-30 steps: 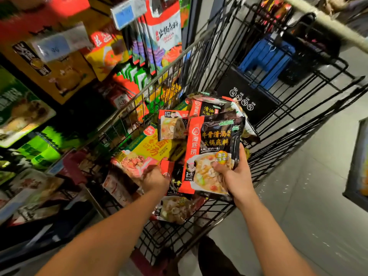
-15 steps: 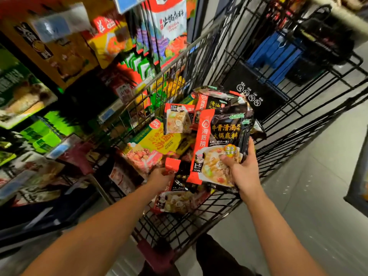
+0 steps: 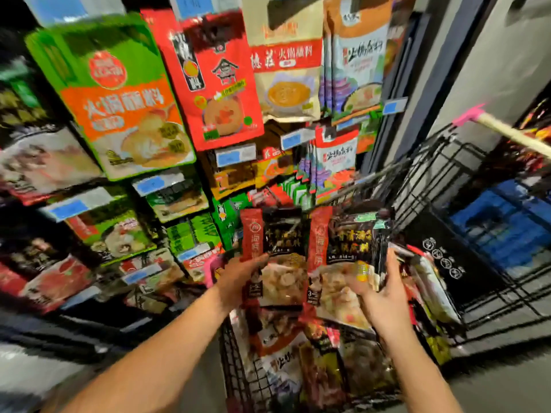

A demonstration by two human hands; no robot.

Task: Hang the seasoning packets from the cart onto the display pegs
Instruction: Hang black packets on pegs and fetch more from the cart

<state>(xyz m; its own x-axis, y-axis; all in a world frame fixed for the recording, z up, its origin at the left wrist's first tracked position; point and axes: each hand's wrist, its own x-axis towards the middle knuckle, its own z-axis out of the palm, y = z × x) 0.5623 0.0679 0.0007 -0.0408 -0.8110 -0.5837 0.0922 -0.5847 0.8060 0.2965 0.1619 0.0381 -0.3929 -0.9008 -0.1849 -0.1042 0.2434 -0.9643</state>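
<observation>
My left hand grips one black-and-red seasoning packet by its lower left, held upright above the cart. Beside it, my right hand holds a small stack of the same black-and-red packets, thumb on the front. The two lots stand side by side, nearly touching. Below them the black wire cart holds several more packets in a loose pile. Display pegs on the left carry hanging packets; the pegs themselves are mostly hidden by the goods.
The display wall fills the left and top: a green-and-orange packet, a red one, a beige one, blue price tags. The cart handle crosses at upper right. A blue crate lies behind the cart. Grey floor lies at lower right.
My left hand has come up out of the cart with one packet and now holds it beside the right hand's stack. The view has swung up toward the display wall.
</observation>
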